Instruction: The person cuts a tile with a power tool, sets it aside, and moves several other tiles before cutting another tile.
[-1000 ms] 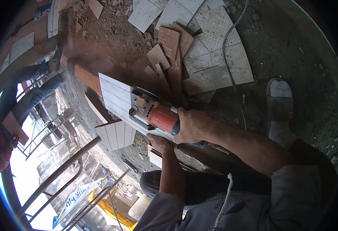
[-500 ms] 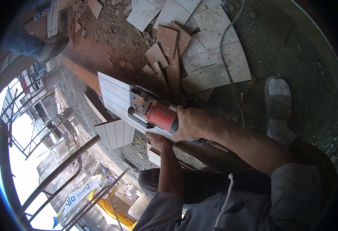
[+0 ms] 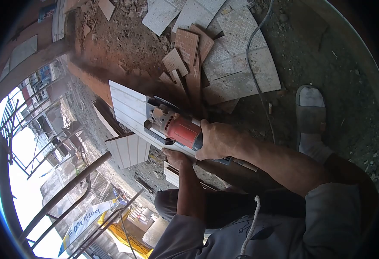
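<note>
My right hand (image 3: 213, 139) is closed around the rear of a red handheld tile cutter (image 3: 184, 131). The cutter's base sits on a pale striped tile (image 3: 129, 105), its disc on the far side by the tile's edge. Reddish dust hangs beyond the tile. My left hand (image 3: 177, 158) grips the tile's near edge, just below the cutter; its fingertips are partly hidden.
Broken tiles (image 3: 237, 56) and brown tile pieces (image 3: 187, 47) lie on the rubble. A grey cable (image 3: 251, 64) runs past them. More striped tiles (image 3: 129, 151) lean near my left side. My sandalled foot (image 3: 311, 112) is at right; metal railings (image 3: 68, 194) stand at lower left.
The cutter and my right hand have shifted very slightly toward me along the tile. Another person's leg at the upper left has gone out of view. My left hand stays in place.
</note>
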Motion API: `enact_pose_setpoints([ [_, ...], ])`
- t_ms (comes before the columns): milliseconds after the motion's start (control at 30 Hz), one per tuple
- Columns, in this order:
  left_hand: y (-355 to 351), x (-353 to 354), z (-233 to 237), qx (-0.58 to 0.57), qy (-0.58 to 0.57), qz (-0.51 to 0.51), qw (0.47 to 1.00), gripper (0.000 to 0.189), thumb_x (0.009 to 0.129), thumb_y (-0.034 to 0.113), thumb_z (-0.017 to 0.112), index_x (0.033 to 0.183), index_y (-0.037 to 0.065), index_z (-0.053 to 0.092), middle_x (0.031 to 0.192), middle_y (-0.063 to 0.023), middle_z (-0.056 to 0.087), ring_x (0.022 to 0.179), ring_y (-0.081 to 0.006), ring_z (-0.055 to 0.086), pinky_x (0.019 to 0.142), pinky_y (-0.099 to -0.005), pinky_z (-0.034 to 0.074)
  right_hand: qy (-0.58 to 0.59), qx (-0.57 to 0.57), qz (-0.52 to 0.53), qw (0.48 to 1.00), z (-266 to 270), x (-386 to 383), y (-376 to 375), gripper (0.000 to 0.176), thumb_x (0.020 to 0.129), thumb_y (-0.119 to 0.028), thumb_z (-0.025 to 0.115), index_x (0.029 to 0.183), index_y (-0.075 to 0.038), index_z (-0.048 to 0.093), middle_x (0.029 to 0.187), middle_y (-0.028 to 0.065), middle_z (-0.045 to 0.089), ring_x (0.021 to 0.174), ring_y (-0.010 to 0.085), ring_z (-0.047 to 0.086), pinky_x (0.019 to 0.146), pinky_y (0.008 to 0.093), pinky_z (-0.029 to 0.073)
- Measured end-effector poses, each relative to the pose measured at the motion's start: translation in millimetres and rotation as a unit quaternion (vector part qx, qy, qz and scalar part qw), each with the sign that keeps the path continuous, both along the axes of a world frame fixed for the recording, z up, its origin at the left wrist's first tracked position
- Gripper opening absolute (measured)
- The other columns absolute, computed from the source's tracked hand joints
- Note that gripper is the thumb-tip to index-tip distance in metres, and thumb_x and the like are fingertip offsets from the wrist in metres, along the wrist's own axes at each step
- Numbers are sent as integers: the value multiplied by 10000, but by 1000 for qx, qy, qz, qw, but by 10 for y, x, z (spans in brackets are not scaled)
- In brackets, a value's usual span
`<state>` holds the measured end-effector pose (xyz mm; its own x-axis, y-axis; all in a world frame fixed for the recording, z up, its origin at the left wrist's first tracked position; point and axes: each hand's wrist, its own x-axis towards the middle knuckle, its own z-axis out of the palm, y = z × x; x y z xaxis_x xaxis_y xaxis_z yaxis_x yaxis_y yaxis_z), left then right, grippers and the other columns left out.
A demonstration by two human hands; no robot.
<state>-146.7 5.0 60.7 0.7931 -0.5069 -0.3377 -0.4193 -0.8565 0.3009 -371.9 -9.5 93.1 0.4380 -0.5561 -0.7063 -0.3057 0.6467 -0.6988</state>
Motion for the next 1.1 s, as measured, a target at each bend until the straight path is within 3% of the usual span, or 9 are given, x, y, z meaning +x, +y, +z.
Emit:
enact_pose_setpoints([
  [100, 35, 225, -118, -21, 48, 46, 998, 833, 997, 615, 227, 1222, -110, 571, 1133, -267, 645, 1011, -384, 653, 869, -456, 547, -3, 7, 3, 1000, 6, -23, 15, 737, 661, -367, 738, 1152, 113, 468, 966, 321, 660, 921, 411, 683, 858, 422, 544],
  [300, 74, 376, -179, 30, -3, -8, 1000, 820, 1007, 587, 204, 1225, -119, 561, 1155, -297, 630, 1028, -413, 641, 883, -473, 536, 7, -5, -1, 1000, 2, -15, 58, 738, 662, -378, 730, 1148, 112, 466, 945, 314, 665, 911, 410, 686, 849, 422, 548],
  [433, 112, 579, -281, 12, 40, 27, 999, 819, 1010, 578, 198, 1227, -126, 554, 1168, -313, 619, 1044, -430, 629, 900, -480, 525, 10, -3, 4, 1000, 34, -50, 78, 729, 665, -381, 727, 1138, 111, 471, 920, 312, 666, 882, 415, 691, 831, 425, 556],
  [500, 144, 612, -313, 42, -29, -61, 997, 826, 1010, 582, 190, 1231, -128, 551, 1163, -314, 620, 1053, -430, 624, 909, -478, 519, 13, -3, 4, 1000, 34, -52, 95, 728, 665, -381, 728, 1136, 112, 473, 913, 312, 666, 874, 416, 692, 826, 425, 558],
  [533, 138, 614, -313, 42, -29, -60, 997, 826, 1010, 582, 190, 1231, -128, 551, 1163, -314, 620, 1053, -430, 624, 909, -478, 519, 15, -5, 2, 1000, 29, -47, 102, 727, 664, -381, 730, 1135, 111, 475, 914, 311, 667, 873, 417, 692, 826, 426, 557],
  [600, 81, 620, -286, -2, 69, 52, 996, 823, 1011, 579, 184, 1245, -124, 543, 1172, -311, 616, 1053, -427, 626, 906, -478, 520, 17, -5, -1, 1000, 52, -55, 63, 727, 662, -380, 732, 1135, 110, 477, 915, 309, 667, 873, 417, 692, 827, 427, 557],
  [1100, 28, 527, -218, 35, 30, 17, 999, 864, 997, 614, 152, 1249, -112, 546, 1171, -322, 613, 1049, -430, 628, 914, -477, 508, 13, 17, 14, 1000, 101, -89, -21, 749, 666, -386, 746, 1158, 108, 475, 979, 315, 661, 932, 407, 683, 859, 426, 545],
])
